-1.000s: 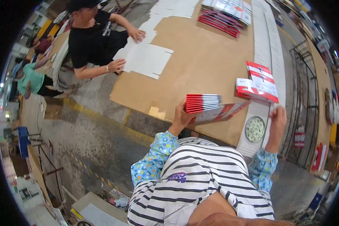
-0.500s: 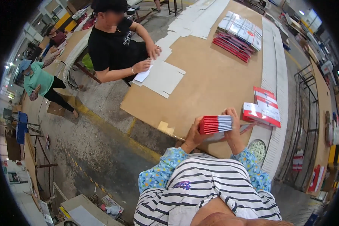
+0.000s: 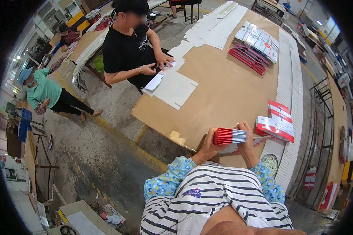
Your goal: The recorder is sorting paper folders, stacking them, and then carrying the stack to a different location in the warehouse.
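Note:
Between my two hands is a stack of folded red and white card sleeves (image 3: pixel 230 136), its layered edges facing up toward me. My left hand (image 3: pixel 208 144) is closed around the red end. My right hand (image 3: pixel 245 141) grips the white end, with its fingers bent over the far corner. The stack is held above the near edge of the brown table, close to my body. Just right of my right hand lie several red and white printed folders (image 3: pixel 276 122). A round bowl of pale rubber bands (image 3: pixel 269 163) stands beside my right forearm.
On the brown table (image 3: pixel 223 90) sits a pile of red and white packs (image 3: pixel 255 47) at the far right. Flat white card sheets (image 3: pixel 175 88) lie in front of a co-worker in black (image 3: pixel 133 51), whose hands fold a white piece. Long white card strips (image 3: pixel 288 86) run along the right edge.
My hands still hold the stack, now tilted slightly differently. The view has shifted a little. The co-worker's hands have moved along the white piece, and a person in green has changed stance.

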A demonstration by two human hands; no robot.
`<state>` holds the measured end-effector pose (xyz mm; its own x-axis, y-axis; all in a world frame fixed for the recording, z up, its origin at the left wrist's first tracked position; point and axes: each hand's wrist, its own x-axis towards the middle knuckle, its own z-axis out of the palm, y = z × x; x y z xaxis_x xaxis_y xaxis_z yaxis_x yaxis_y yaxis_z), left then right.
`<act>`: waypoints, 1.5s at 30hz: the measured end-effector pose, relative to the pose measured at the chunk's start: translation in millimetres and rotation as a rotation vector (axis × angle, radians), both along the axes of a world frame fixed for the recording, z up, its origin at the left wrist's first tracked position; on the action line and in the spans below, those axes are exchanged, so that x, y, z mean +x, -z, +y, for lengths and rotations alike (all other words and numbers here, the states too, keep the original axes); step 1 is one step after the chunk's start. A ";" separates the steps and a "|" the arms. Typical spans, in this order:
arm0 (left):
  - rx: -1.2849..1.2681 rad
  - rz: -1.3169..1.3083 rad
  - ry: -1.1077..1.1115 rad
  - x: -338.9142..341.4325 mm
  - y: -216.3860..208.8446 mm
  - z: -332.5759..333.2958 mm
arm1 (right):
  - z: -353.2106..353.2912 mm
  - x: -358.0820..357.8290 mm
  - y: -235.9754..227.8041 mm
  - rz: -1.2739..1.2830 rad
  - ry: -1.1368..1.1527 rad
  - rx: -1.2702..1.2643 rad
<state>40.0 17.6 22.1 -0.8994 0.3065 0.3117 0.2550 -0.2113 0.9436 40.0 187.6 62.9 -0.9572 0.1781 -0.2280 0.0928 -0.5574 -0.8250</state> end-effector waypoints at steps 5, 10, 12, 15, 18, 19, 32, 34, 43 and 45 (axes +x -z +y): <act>0.002 -0.120 0.041 -4.6 -20.0 -8.1 | 2.8 -0.9 -10.5 -0.096 -0.076 0.087; 0.056 -0.259 0.182 -10.1 -18.9 1.3 | 35.2 -26.1 -39.2 -0.144 -0.512 0.447; -0.074 0.132 -0.037 -18.3 -13.3 -0.5 | 30.0 -38.2 -42.1 -0.138 -0.552 0.554; -0.015 0.039 0.067 -21.3 -21.3 7.5 | 34.0 -53.6 -36.4 0.076 -0.678 0.719; -0.019 0.014 0.059 -23.3 -12.0 7.3 | 27.8 -64.2 -39.2 0.093 -0.821 0.762; -0.053 0.034 0.022 -23.5 -8.1 6.3 | 24.7 -65.5 -41.8 0.108 -0.838 0.777; 0.013 -0.149 0.211 -30.6 -6.5 -3.6 | 6.9 -62.0 -27.5 0.144 -0.739 0.833; 0.060 -0.283 0.268 -22.7 -9.0 -6.8 | 3.6 -59.6 -27.7 0.140 -0.754 0.814; -0.074 -0.211 0.287 -31.1 -19.5 -7.5 | 22.9 -79.5 -43.5 0.052 -0.747 0.616; -0.078 -0.147 0.261 -41.9 -19.7 -4.1 | 10.4 -86.0 -74.3 0.013 -0.791 0.594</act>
